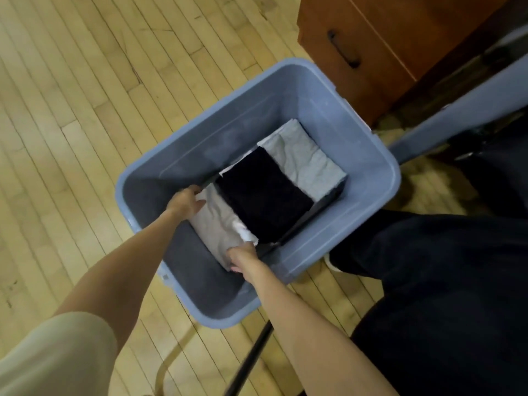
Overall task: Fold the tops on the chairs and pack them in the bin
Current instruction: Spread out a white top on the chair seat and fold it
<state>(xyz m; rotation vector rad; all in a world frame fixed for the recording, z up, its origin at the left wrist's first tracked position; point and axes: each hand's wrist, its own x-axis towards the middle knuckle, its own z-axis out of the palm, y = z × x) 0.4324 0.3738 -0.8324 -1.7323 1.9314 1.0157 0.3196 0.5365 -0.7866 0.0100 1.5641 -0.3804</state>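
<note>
Blue plastic bin [371,195] on wood-plank floor [71,124], holding 3 folded tops in a row: pale grey top [308,161] at far end, black top [265,195] in middle, light grey top [217,224] nearest. Left hand [185,202] holds the light grey top's far edge; right hand [241,257] grips its near edge, fingers apparently curled under, partly hidden. Wooden cabinet [385,47] beside bin.

Folded tops in the blue bin

The blue bin [285,90] holds three folded tops in a row: light grey top [308,164], black top [265,195], pale top [217,224].
</note>
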